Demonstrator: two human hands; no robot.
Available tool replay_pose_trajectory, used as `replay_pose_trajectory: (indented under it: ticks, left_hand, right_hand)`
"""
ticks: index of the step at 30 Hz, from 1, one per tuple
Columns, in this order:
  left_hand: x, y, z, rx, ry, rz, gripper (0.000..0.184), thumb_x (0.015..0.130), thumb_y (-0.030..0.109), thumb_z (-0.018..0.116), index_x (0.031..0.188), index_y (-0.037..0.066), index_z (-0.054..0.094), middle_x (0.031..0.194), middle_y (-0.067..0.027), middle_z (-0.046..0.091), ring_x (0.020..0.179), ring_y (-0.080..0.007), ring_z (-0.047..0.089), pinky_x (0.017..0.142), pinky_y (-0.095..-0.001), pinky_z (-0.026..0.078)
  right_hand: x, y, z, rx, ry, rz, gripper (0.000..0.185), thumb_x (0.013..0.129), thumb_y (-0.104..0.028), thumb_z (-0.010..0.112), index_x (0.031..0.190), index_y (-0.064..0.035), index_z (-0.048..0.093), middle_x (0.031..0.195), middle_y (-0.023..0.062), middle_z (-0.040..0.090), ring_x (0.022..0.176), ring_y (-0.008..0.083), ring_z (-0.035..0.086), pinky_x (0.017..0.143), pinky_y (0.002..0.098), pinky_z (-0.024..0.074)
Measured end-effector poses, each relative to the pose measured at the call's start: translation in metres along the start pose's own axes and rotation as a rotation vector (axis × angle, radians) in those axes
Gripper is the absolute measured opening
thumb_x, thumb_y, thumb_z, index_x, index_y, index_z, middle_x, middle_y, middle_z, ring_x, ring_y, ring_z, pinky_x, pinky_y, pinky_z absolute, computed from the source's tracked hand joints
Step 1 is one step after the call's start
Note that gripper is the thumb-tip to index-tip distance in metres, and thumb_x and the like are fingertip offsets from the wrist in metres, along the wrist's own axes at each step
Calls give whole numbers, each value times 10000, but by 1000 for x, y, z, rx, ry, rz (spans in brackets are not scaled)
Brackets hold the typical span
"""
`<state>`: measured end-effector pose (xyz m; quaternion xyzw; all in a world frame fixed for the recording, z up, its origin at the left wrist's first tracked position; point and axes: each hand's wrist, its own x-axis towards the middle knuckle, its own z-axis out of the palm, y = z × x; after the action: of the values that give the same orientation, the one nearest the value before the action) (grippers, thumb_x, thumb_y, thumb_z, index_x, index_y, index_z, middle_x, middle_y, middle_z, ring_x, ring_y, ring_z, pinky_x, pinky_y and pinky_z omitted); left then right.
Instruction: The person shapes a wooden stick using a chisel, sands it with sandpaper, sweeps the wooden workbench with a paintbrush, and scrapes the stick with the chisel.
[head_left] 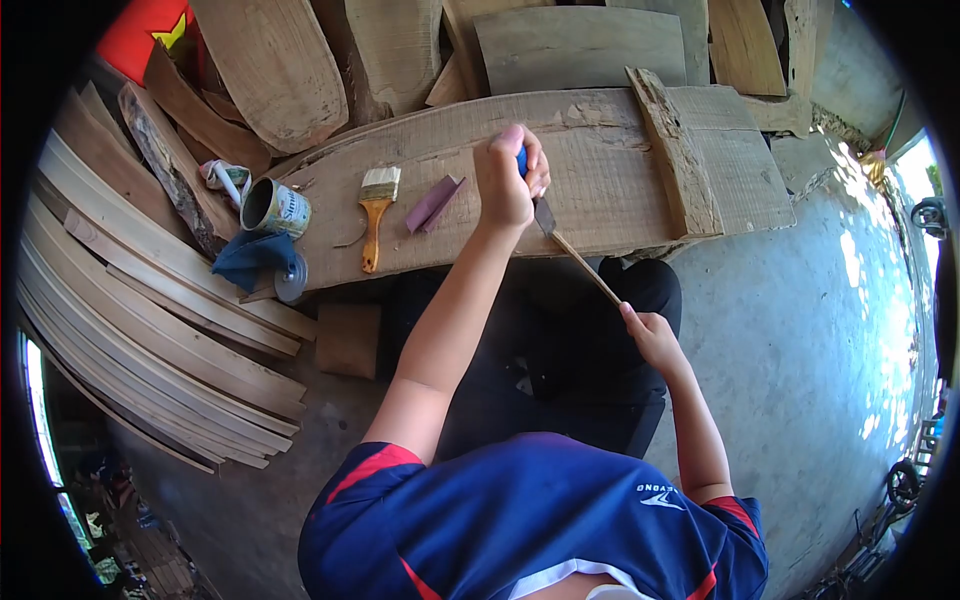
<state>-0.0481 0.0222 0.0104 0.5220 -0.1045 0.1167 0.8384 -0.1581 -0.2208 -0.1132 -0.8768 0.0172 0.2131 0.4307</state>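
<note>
My left hand (512,178) is closed around the blue handle (521,161) of a tool with a flat metal blade (544,217), above the front part of the plank bench (590,215). The blade points down and right, meeting the upper end of a thin wooden stick (588,267). Whether it cuts into the stick or only lies against it, I cannot tell. At the stick's lower end, over my knee, my right hand (653,338) grips it with the fingers curled. Left of my left hand lie a folded piece of purplish sandpaper (434,205) and a paintbrush (375,218).
An open tin can (277,208), a blue cloth (247,262) and a round metal lid (291,279) are at the bench's left end. A rough wooden strip (675,155) crosses its right side. Long boards (160,300) are stacked at left; slabs (270,70) stand behind.
</note>
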Motion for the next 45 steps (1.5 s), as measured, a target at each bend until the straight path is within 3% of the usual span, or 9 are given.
replay_pose_trajectory:
  ticks: [19,34,39,40,42,44,45]
  left_hand:
    - [6,-4,-5,-12,67,-18,403,859,414,385,596,110,358,422,12,293,351,-93,237,390,-254,229]
    - [8,-3,1,10,-16,-36,414,856,414,389,583,104,361,415,8,289,351,-99,244,383,-255,236]
    - [15,82,33,-107,-83,110,450,825,471,353,543,120,349,395,24,266,334,-94,213,364,-264,207]
    - [14,96,38,-127,-107,122,447,823,472,347,544,123,355,386,27,260,333,-90,209,357,-264,190]
    - [11,88,35,-153,-173,166,429,846,424,373,566,99,364,411,6,296,339,-96,252,360,-251,246]
    - [12,4,14,121,-92,122,440,875,385,385,553,86,390,412,3,345,343,-80,303,342,-233,253]
    - [9,-16,6,115,-63,-19,443,884,373,395,552,79,395,414,4,354,337,-73,308,338,-226,242]
  right_hand:
    - [-2,-1,1,-9,-8,12,689,903,-544,416,632,88,465,511,192,414,498,266,438,554,401,403]
    - [-8,-17,-5,-22,21,14,667,907,-519,437,617,81,447,493,159,364,486,201,358,508,397,368]
    - [-29,-56,-42,42,108,-90,647,920,-493,444,580,58,428,474,72,308,481,126,312,452,359,301]
    - [-33,-64,-46,44,100,-93,648,922,-489,441,585,64,429,472,95,310,478,134,318,455,369,306]
    - [-28,-57,-40,23,89,-74,651,921,-493,439,588,67,433,473,109,310,477,136,321,457,372,310]
    - [-17,-40,-23,-93,74,-63,664,915,-510,433,601,74,447,476,138,312,479,148,340,468,381,330]
    - [-5,-11,-4,-1,24,-30,671,911,-521,429,606,77,457,480,150,334,480,171,362,488,389,354]
